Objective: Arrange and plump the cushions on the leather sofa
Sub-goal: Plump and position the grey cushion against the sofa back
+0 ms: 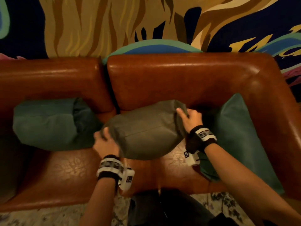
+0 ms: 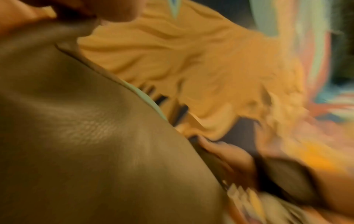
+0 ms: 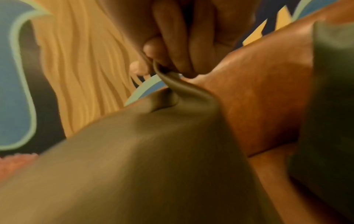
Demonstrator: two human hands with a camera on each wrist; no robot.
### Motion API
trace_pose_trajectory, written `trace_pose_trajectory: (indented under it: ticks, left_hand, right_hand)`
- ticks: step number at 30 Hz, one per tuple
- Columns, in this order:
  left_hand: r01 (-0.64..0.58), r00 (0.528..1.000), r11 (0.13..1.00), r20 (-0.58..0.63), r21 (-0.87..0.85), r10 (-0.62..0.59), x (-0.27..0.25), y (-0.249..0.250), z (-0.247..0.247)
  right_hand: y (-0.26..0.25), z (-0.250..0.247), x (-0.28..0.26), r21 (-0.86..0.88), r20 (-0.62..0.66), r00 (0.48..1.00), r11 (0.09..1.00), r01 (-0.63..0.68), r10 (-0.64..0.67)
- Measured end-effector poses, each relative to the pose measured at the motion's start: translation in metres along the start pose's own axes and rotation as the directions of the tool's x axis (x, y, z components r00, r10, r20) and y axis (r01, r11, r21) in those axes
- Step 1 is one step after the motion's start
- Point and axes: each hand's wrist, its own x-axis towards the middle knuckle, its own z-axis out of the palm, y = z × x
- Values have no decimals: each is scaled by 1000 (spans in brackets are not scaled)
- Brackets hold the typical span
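Nearest the camera, a strip of pale patterned floor (image 1: 48, 217) runs along the front of the sofa, with the person's dark trousers (image 1: 162, 209) at the bottom of the head view. Both forearms reach forward, each wrist wearing a black band with a white camera unit printed with small black-and-white square markers (no readable words on them). The left hand (image 1: 105, 142) grips the near left corner of the grey-olive cushion (image 1: 146, 129), fingers curled over its edge, while the right hand (image 1: 189, 119) holds the far right corner; the right wrist view shows its fingers (image 3: 172, 45) pinching a twisted fold of the cushion's cover (image 3: 172, 84). The hands are apart, one at each end of the cushion, which is held over the seat of the brown leather sofa (image 1: 195, 79), near the join between the two seat sections and tilted with its right end toward the backrest. In the left wrist view the cushion's grained surface (image 2: 86, 128) fills the frame, blurred. To the left, a teal cushion (image 1: 48, 123) lies on the left seat against the backrest. To the right, another teal cushion (image 1: 241, 136) stands tilted against the sofa's right armrest, just beside the right wrist. Behind the sofa the wall carries a painted mural (image 1: 114, 25) of tan and gold wavy shapes on dark blue, with green-and-blue arcs; yellow lettering (image 1: 260, 44) shows at the right edge, cut off and too blurred to read.
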Motion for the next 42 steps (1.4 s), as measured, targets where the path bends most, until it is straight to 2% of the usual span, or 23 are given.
trace_pose_trajectory:
  ticks: [2,5,9,11,13,14,15,16,17,18,19,21,23,25,28,31,32,34,36,37,38,40,42]
  left_hand:
    - [21,998,999,-63,-44,-24,13,-6,-10]
    - [-63,998,998,-4,-12,63,20,-8,-18]
    - [-91,993,995,80,52,86,25,-33,-29]
    - [-101,993,987,74,123,92,17,-42,-36]
    - [-181,982,943,97,280,160,0,-41,-37]
    - [-275,959,903,164,331,232,-12,-36,-35]
    - [-402,905,853,290,333,313,-24,-30,-32]
    - [-514,822,806,437,292,365,-38,-22,-28]
    - [-566,744,783,568,257,352,-51,-12,-24]
    - [-557,699,791,657,251,283,-60,-7,-17]
    - [-509,699,815,685,277,205,-64,-1,-12]
    - [-428,759,830,641,359,114,-62,6,-8]
    - [-469,789,755,601,459,125,-56,11,-11]
    - [-484,811,706,567,517,141,-52,12,-18]
    - [-563,801,702,496,436,334,-46,15,-30]
    - [-660,742,716,349,228,573,-42,17,-50]
    - [-648,755,741,282,178,593,-41,19,-57]
    - [-535,833,844,195,44,518,-36,28,-73]
    - [-416,893,907,163,-62,420,-26,41,-85]
    - [-396,901,915,164,-73,403,-19,49,-89]
    - [-405,895,912,175,-63,409,-11,57,-92]
    - [-438,878,899,214,2,427,6,65,-96]
    - [-437,881,898,227,57,415,21,66,-100]
  right_hand:
    - [5,-13,0,0,-29,999,1000,26,-26]
    - [9,-24,-2,-55,-31,999,998,24,-26]
    - [12,-27,-10,-62,-2,1000,998,27,-27]
    - [3,-22,-24,-63,-3,998,996,62,-63]
    - [-15,-6,-45,-62,15,984,982,179,-178]
    - [-26,7,-57,-33,34,974,974,225,-224]
    - [-37,18,-68,16,63,960,962,274,-274]
    - [-45,31,-78,83,108,939,945,318,-325]
    - [-54,43,-87,160,175,915,927,339,-364]
    - [-58,55,-94,233,245,893,917,323,-377]
    - [-61,65,-100,279,314,879,920,275,-358]
    - [-51,79,-100,278,364,889,943,181,-278]
    - [-21,94,-83,258,300,941,963,78,-157]
    - [9,107,-64,230,266,962,965,-128,64]
    - [58,120,-39,138,325,869,890,-434,373]
    - [86,118,-25,15,362,770,822,-569,526]
    - [89,113,-25,10,352,742,791,-612,570]
    - [96,105,-20,76,339,680,701,-709,651]
    - [93,96,-19,316,394,649,567,-760,650]
    - [90,91,-17,484,398,689,500,-718,605]
    - [86,87,-12,577,319,771,532,-620,552]
    - [67,69,-5,547,83,928,762,-347,363]
    - [39,39,1,414,-12,980,893,-176,199]
